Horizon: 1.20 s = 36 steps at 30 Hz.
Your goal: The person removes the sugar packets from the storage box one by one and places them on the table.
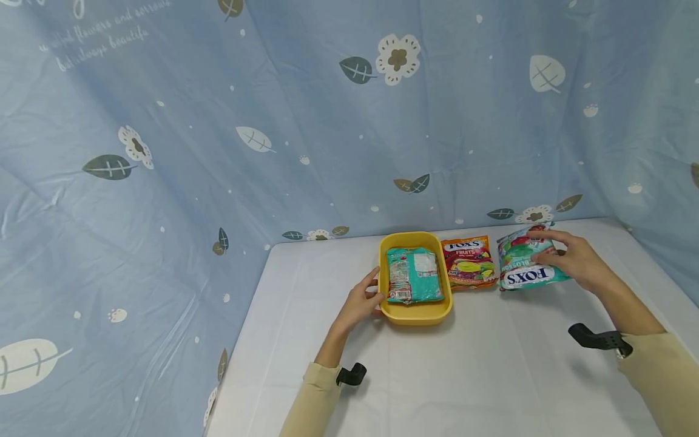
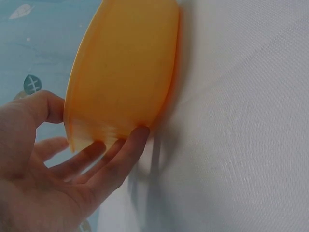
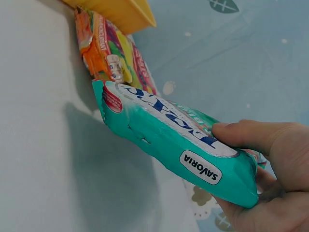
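A yellow plastic basin stands on the table with a teal candy bag lying back side up inside it. My left hand holds the basin's left side, thumb at the rim and fingertips against the outer wall. To the right, my right hand grips a teal Fox's candy bag by its right part, thumb on the printed face. This bag is tilted, its shadow falling on the table below. Between it and the basin lies an orange Fox's Fruits candy bag.
A white cloth covers the table. Right behind the table's back edge hangs a blue curtain with leaf and flower prints, which also runs along the left side. Black camera mounts sit on both wrists.
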Available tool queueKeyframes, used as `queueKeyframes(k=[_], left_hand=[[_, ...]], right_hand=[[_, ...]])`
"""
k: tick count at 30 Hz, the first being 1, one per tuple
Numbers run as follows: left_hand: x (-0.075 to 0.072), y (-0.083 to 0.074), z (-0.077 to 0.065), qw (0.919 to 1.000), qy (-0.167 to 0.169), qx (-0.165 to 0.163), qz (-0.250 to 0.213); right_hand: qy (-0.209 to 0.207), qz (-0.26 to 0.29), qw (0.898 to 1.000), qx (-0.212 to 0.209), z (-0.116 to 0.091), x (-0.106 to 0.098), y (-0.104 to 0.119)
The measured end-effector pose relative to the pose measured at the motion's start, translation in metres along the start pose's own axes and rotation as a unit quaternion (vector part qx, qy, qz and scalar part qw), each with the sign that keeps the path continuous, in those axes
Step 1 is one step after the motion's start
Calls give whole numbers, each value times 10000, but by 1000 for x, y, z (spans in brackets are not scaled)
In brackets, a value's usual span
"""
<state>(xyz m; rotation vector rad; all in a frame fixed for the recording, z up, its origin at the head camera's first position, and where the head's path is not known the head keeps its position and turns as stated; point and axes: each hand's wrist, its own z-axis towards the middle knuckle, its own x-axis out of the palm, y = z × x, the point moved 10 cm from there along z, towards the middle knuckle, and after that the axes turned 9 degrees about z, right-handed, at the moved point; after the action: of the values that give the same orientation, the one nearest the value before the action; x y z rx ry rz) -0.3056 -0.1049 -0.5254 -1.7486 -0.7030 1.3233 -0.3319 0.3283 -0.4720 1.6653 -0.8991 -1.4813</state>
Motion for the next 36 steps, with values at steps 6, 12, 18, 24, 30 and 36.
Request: queueKeyframes(k=[6,12,18,24,30,36], left_hand=[[-2,-12,-5,10000,97,-2,-18],[1,5,2,10000,11,-53,53],[0,6,2,10000,-52,-33,69],[0,5,1,10000,-26,-34,89],[0,4,0,9999,-35,-68,82],[-2,-10,-7,9999,52,-118,36]], right_hand=[[95,82,9999,-5,4,2,-6],[172,114,9997,-95,7,8,-6],[242,60,9997,-87,11,13,-5],[365,122,9992,-98,14,20,-6],[460,13,9989,-107,15,24,-7],[485,-222,9982,-273,16,25,-2]])
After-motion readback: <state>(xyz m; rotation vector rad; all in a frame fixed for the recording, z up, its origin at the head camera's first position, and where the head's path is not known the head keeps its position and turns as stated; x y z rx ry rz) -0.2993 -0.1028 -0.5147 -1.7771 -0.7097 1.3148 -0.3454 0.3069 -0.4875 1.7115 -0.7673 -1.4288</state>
